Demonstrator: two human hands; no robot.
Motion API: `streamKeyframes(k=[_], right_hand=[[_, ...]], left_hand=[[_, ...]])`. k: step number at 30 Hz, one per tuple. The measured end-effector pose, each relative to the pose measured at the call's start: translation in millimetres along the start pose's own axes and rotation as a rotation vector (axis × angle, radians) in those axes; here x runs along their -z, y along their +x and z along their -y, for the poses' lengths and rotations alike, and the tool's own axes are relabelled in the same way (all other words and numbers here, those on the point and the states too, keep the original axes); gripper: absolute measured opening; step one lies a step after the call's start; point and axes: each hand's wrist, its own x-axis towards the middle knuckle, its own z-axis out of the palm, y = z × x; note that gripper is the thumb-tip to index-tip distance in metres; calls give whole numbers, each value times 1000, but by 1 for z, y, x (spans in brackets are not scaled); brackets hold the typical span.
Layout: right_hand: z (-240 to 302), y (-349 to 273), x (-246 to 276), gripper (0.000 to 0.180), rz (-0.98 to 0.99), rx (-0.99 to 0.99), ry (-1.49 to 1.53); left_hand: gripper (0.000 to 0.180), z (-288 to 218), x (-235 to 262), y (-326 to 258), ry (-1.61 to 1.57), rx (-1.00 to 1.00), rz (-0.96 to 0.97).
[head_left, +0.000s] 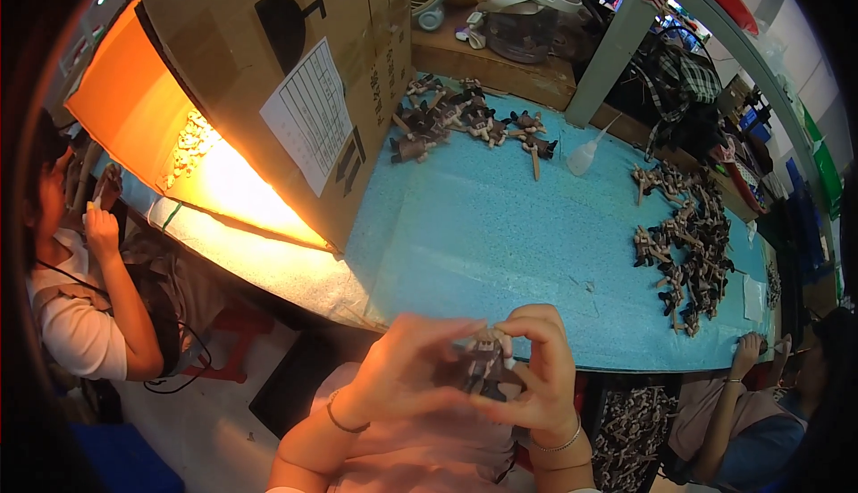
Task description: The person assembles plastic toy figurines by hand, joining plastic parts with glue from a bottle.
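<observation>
Close to my body, just off the table's near edge, I hold a small toy figure with dark and beige parts between both hands. My left hand closes on it from the left, its fingers slightly smeared by motion. From the right, my right hand pinches the figure with curled thumb and fingers. Parts of the figure are hidden behind the fingers. Similar figures lie in a long heap at the table's right side, and another group lies at the far side.
A large cardboard box, brightly lit inside, stands on the blue table at left. A translucent squeeze bottle stands near a green post. Co-workers sit at left and right. A bin of figures sits below the table.
</observation>
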Motion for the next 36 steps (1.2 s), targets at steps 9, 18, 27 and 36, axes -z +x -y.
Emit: streamKeyframes(k=[9, 18, 27, 36], right_hand=[[24, -3, 0, 69, 26, 53, -181], [26, -4, 8, 52, 91, 186, -223], [-47, 2, 92, 10, -338, -118, -474], [-85, 13, 173, 41, -552, -91, -1271]], left_hand=[[64, -7, -1, 7, 156, -143, 106], [60, 0, -5, 8, 237, -218, 39], [67, 10, -24, 57, 603, -89, 154], [53, 108, 10, 189, 1048, -20, -142]])
